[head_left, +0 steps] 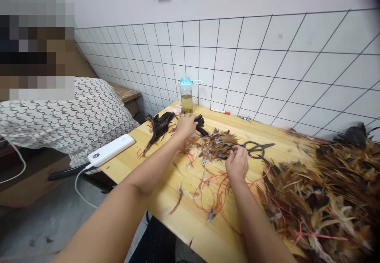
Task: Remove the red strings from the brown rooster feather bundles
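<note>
My left hand (pixel 187 125) reaches over the table, fingers curled down at some black feathers (pixel 201 123) whose ends stick out to its right. Between my hands lies a loose heap of brown feathers (pixel 218 143). My right hand (pixel 238 162) is at that heap's right end, its fingers bent and closed on the feather edge; the fingertips are partly hidden. Black-handled scissors (pixel 255 149) lie just beyond my right hand, blades pointing right. Left of my left hand rests a bundle of dark feathers (pixel 160 127). Tangled red string (pixel 204 199) spreads below my hands.
A large pile of brown feathers (pixel 326 188) covers the table's right side. Toward the wall stand a bottle (pixel 187 97) with a blue lid and a red-and-white marker (pixel 219 111). A white power bank (pixel 111 150) with a cable lies at the left edge. Another person's patterned sleeve (pixel 97 116) is beside the table.
</note>
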Demonstrator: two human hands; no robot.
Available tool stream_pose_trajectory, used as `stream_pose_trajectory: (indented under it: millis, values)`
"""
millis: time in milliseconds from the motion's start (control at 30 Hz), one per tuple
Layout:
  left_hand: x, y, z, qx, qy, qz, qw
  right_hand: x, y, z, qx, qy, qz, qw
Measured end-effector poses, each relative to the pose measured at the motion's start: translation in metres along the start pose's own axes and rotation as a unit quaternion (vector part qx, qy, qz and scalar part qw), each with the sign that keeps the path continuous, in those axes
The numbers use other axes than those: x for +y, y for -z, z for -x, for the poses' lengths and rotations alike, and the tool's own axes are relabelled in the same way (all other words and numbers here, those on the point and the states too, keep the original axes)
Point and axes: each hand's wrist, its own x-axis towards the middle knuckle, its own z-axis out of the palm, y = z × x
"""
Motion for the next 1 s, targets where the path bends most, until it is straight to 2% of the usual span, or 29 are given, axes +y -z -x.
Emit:
stream_pose_trajectory:
  millis: [67, 100, 200, 300, 400, 500, 600, 800, 900, 1000]
  values:
    - [-0.033, 0.007, -0.006, -0.063, 0.110, -0.040, 0.991, 0.000, 0.000, 0.000, -0.009, 0.001, 0.009, 1.000]
    - [-0.048, 0.010, -0.008, -0.084, 0.138, -0.045, 0.986, 0.000, 0.000, 0.000, -0.011, 0.002, 0.011, 1.000]
    - [-0.079, 0.008, -0.009, -0.139, 0.166, -0.041, 0.975, -0.001, -0.001, -0.001, -0.011, 0.001, 0.011, 1.000]
    - [-0.086, -0.002, -0.009, -0.173, 0.160, -0.030, 0.971, -0.002, 0.000, -0.002, -0.019, -0.008, 0.015, 1.000]
    - [-0.080, -0.012, -0.011, -0.166, 0.155, -0.030, 0.973, -0.003, 0.001, -0.002, -0.031, -0.013, 0.020, 0.999]
    - [-0.076, -0.013, -0.018, -0.158, 0.156, -0.032, 0.974, -0.004, 0.002, -0.002, -0.038, -0.013, 0.021, 0.999]
    - [-0.082, -0.001, -0.025, -0.140, 0.155, -0.028, 0.978, -0.003, 0.001, -0.002, -0.042, -0.013, 0.018, 0.999]
    - [-0.109, 0.029, -0.029, -0.082, 0.180, -0.030, 0.980, -0.004, 0.000, -0.002, -0.055, -0.018, 0.023, 0.998]
    - [-0.118, 0.031, -0.023, -0.065, 0.201, -0.043, 0.976, -0.005, 0.000, -0.002, -0.065, -0.023, 0.030, 0.997]
    - [-0.120, 0.024, -0.012, -0.069, 0.219, -0.057, 0.972, -0.006, 0.001, -0.002, -0.072, -0.024, 0.038, 0.996]
